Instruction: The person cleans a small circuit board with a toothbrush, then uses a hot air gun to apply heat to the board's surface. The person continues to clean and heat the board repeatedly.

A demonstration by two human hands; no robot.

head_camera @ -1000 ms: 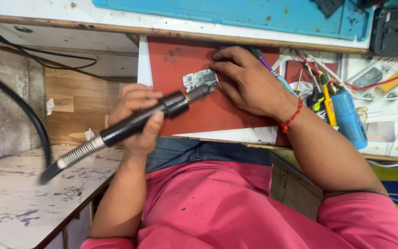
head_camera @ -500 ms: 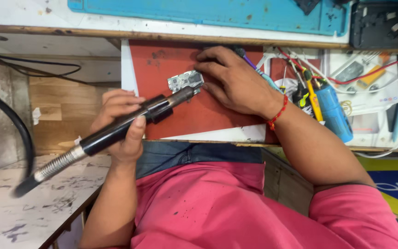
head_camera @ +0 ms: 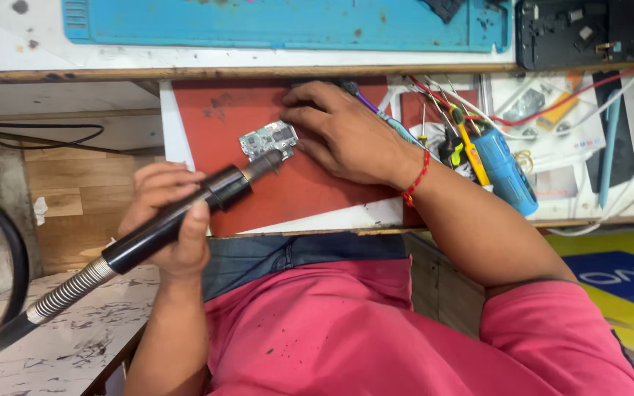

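At the far left a thick black hose [head_camera: 10, 249] curves down to a coiled metal spring sleeve [head_camera: 70, 291], which runs into the black handle of a hot-air wand [head_camera: 177, 220]. The left hand [head_camera: 166, 220] wraps this handle, its fingers [head_camera: 157, 182] clenched around the barrel and the thumb laid along its near side. The wand slants up to the right, and its narrow metal nozzle [head_camera: 267, 163] ends just at the lower edge of a small grey-green circuit board [head_camera: 268, 139]. The board lies flat on a red mat [head_camera: 332, 192], in the mat's upper middle, on a pull-out shelf below the edge of the tabletop [head_camera: 185, 51]. The right hand [head_camera: 346, 136] rests palm down on the mat just right of the board; its fingers [head_camera: 299, 117] are bent and press against the board's right edge, pinning it rather than closing around it. A red thread bracelet [head_camera: 416, 180] circles that wrist. Farther right, screwdrivers with yellow and black handles [head_camera: 464, 147] and a blue cylindrical tool [head_camera: 504, 172] lie among red and white wires. A blue work mat [head_camera: 280, 22] covers the tabletop above, with a black opened device [head_camera: 581, 33] at its right end.
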